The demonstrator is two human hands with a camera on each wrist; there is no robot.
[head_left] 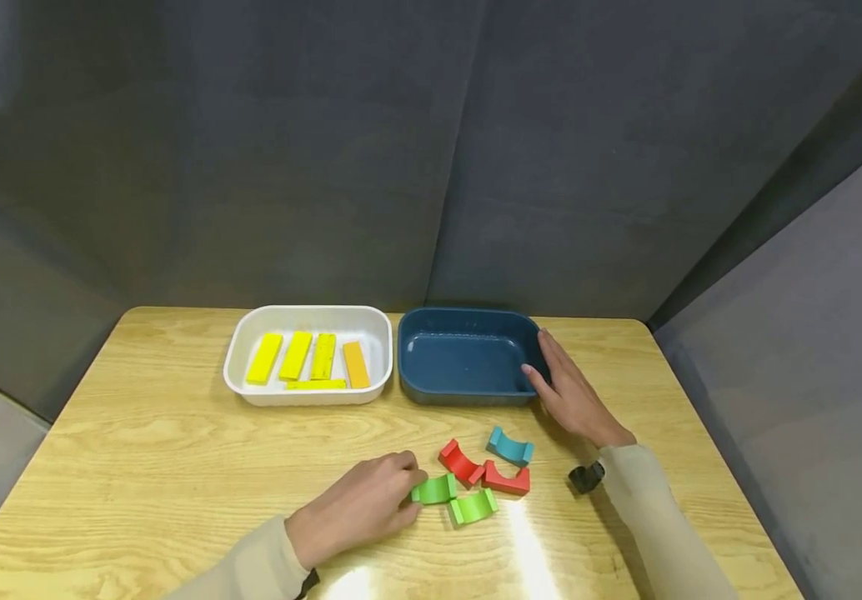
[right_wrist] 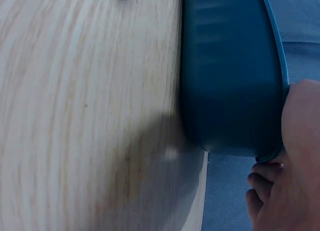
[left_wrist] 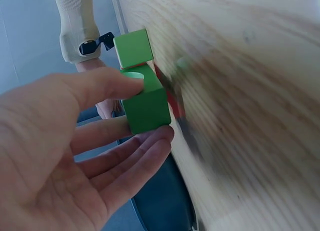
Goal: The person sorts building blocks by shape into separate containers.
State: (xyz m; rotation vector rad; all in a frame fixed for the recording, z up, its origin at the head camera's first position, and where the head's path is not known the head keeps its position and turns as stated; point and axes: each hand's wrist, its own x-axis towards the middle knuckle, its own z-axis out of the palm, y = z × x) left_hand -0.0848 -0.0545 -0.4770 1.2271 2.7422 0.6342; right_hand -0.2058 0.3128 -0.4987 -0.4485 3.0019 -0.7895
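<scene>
My left hand pinches a green arch-shaped block between thumb and fingers, low over the table; the left wrist view shows the thumb across its curved face. Beside it lies a lighter green arch block. Two red arch blocks, one tilted and one nearer the right, lie just beyond, with a blue arch block behind them. With the thumb inside the rim and fingers along the outer wall, my right hand holds the right end of a dark blue container. No blocks show inside that container.
Left of the blue container stands a white container with several yellow blocks and one orange block. Both sit near the back edge of the wooden table. Dark grey cloth rises behind the table.
</scene>
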